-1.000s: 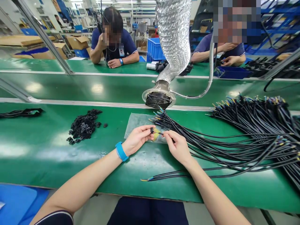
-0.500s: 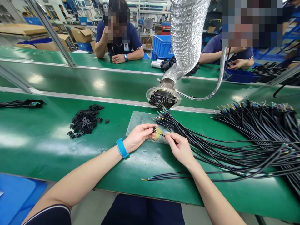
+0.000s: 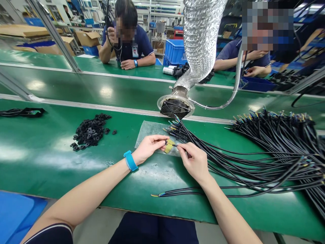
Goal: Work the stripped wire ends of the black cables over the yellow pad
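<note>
My left hand [image 3: 148, 146], with a blue wristband [image 3: 130, 160], pinches a small black plastic part [image 3: 166, 142] at its fingertips. My right hand [image 3: 193, 161] pinches the end of a black cable [image 3: 203, 151] and holds its stripped wire tips against that part. Both hands meet above a clear plastic sheet [image 3: 149, 130] with a yellow pad [image 3: 169, 146] on the green bench [image 3: 50, 162]. A pile of the same small black parts [image 3: 89, 132] lies to the left of my left hand.
A bundle of black cables [image 3: 274, 149] with coloured wire ends fans across the right side. A silver flexible duct with a round fan grille [image 3: 175, 107] hangs just behind my hands. Two loose cables [image 3: 182, 192] lie near the front edge. Two people sit at the far bench.
My hands have stayed together over the sheet, the right hand pushing the cable end closer into the black part. The camera view has shifted slightly.
</note>
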`<state>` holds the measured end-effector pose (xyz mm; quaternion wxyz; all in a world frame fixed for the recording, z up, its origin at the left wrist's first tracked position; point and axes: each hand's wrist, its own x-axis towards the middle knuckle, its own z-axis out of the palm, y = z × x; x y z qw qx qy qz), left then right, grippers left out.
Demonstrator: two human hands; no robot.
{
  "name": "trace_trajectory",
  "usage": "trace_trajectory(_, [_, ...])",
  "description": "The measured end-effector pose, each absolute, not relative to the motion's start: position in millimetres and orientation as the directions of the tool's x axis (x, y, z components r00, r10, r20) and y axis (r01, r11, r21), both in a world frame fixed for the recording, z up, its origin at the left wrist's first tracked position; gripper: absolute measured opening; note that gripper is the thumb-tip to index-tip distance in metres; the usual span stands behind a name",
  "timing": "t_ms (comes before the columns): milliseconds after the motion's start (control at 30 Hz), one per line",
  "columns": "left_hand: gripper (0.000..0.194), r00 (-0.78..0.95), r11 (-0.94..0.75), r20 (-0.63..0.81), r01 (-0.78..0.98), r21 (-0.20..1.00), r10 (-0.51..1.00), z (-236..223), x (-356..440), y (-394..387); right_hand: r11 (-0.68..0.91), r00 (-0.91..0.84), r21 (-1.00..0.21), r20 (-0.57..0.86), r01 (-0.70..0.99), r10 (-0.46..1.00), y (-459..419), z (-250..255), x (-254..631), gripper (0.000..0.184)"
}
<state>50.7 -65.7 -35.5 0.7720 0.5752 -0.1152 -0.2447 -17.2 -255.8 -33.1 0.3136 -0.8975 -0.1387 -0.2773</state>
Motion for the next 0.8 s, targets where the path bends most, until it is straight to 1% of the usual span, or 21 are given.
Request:
trace_trajectory(100, [0.039,0.872,0.160,-0.065,0.162,0.974,-0.485,-35.9,49.1,-67.7,-0.808,0.730,-0.351,0.670,0.473,0.137,-255.3,-33.4,-18.3,0.016])
trace_trajectory(167, [0.037,0.883,0.136,-0.038,0.115,0.984,-0.468,-36.5,46.8,-69.7,-0.820,0.703,-0.300,0.691,0.488,0.166,-255.0,-33.2,-18.8,0.017])
trace_trajectory(233, [0.037,0.889,0.100,0.006,0.044,0.994,-0.457,-36.4,43.3,-71.7,-0.827,0.709,-0.280,0.680,0.487,0.188,-254.2,-32.9,-19.2,0.019])
trace_trajectory(333, [0.037,0.892,0.017,0.113,-0.118,0.993,-0.438,-33.6,36.3,-74.0,-0.837,0.742,-0.276,0.638,0.472,0.208,-252.0,-33.5,-19.4,0.022])
trace_trajectory(400, [0.038,0.892,-0.030,0.179,-0.210,0.977,-0.416,-31.2,31.5,-75.0,-0.830,0.762,-0.316,0.621,0.460,0.185,-250.1,-34.8,-19.3,0.025])
trace_trajectory(433, [0.038,0.891,-0.044,0.205,-0.243,0.969,-0.405,-30.1,29.4,-75.4,-0.816,0.776,-0.359,0.610,0.453,0.162,-249.1,-35.4,-19.3,0.026])
trace_trajectory(567, [0.046,0.866,-0.061,0.273,-0.327,0.943,-0.418,-28.6,24.7,-75.1,-0.688,0.863,-0.599,0.499,0.409,0.079,-246.2,-36.2,-19.8,0.032])
trace_trajectory(633, [0.048,0.843,-0.053,0.299,-0.358,0.932,-0.447,-29.1,23.4,-74.2,-0.624,0.896,-0.680,0.439,0.384,0.073,-245.5,-35.6,-20.2,0.036])
trace_trajectory(800, [0.046,0.794,-0.075,0.365,-0.454,0.888,-0.487,-31.8,18.9,-73.8,-0.544,0.930,-0.766,0.356,0.344,0.086,-244.8,-37.3,-20.1,0.043])
